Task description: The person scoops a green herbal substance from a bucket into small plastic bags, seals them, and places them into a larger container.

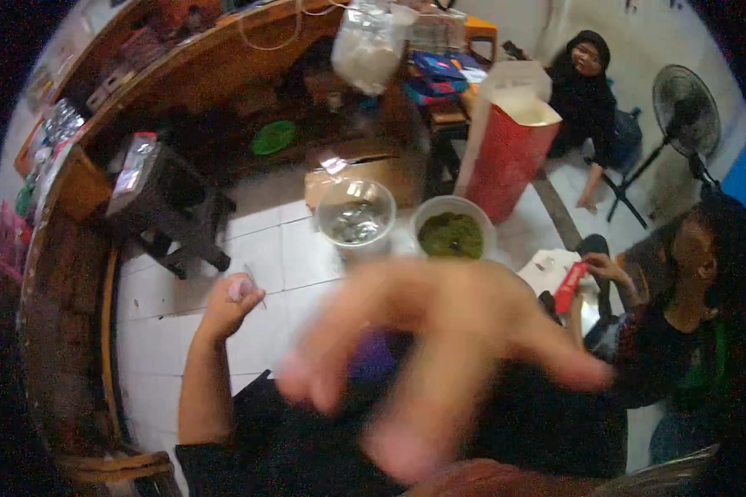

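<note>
Across the lower centre of the frame, a blurred right hand (pixel 468 306) spreads ungripping fingers below a tub of green filling (pixel 449 205); at left, the left hand (pixel 234 302) clasps what looks like a thin stick (pixel 263 302). Apparently between grasps, the next needs lowered fingers.

The floor tiles (pixel 253 248) look smooth and glossy, the box (pixel 408 176) matt cardboard, the left tub (pixel 361 247) clear plastic.

The hand (pixel 464 302) nearest the camera is blurred.
</note>
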### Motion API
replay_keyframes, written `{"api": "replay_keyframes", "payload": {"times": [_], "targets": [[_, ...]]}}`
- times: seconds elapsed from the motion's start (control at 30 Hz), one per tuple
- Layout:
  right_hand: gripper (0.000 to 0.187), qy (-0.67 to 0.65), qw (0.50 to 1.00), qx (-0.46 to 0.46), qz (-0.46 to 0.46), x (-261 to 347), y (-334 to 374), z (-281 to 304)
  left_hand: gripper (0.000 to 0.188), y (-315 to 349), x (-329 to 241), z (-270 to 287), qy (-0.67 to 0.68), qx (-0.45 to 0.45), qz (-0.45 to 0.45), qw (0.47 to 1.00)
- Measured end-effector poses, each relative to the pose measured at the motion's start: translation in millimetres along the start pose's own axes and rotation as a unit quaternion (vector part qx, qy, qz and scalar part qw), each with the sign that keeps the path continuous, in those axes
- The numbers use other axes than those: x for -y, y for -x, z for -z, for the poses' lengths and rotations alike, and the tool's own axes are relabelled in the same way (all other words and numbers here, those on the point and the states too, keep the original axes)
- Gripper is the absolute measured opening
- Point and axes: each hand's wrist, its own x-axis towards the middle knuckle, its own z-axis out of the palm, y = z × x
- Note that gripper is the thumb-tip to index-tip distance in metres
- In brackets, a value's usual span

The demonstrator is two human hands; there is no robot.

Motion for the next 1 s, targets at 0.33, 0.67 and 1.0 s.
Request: {"api": "replay_keyframes", "payload": {"times": [0.33, 0.67, 1.0], "targets": [[0.039, 0.416, 0.717, -0.108, -0.549, -138, 132, 72, 0.018, -85, 10, -59, -0.025, 0.033, -0.024, 0.999], [0.04, 0.383, 0.709, -0.185, -0.563, -150, 126, 90, 0.009, -119, -10, -51, 0.045, 0.146, -0.022, 0.988], [0.033, 0.388, 0.724, -0.269, -0.502, -125, 146, 80, 0.015, -117, -44, -70, 0.036, 0.199, 0.036, 0.979]]}}
